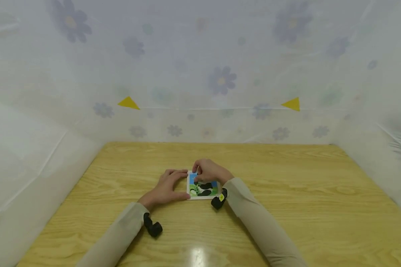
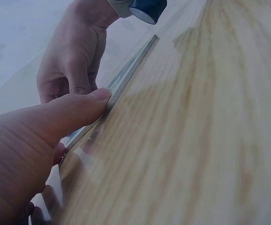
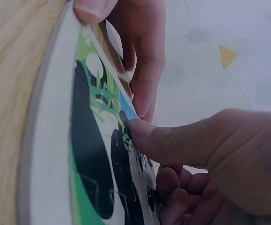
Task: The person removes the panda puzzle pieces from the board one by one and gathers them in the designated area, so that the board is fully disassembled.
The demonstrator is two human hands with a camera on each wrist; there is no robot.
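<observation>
A panda jigsaw puzzle (image 1: 205, 191) in a white frame (image 1: 200, 198) lies flat on the wooden table. My left hand (image 1: 165, 187) grips the frame's left side, thumb at the near corner and fingers at the far corner. In the left wrist view the left thumb (image 2: 84, 110) presses on the frame's edge. Over the puzzle's upper part, my right hand (image 1: 210, 172) bends down with its thumb and forefinger on the picture. The right thumb tip (image 3: 142, 129) touches the puzzle in the right wrist view. Whether a loose piece sits between those fingertips is hidden.
The wooden table (image 1: 287, 178) stretches around the puzzle. White flower-print sheeting (image 1: 194, 66) hangs behind and at both sides, with two yellow triangles (image 1: 291, 104) on the back. A black camera strap (image 1: 152, 226) is on each wrist.
</observation>
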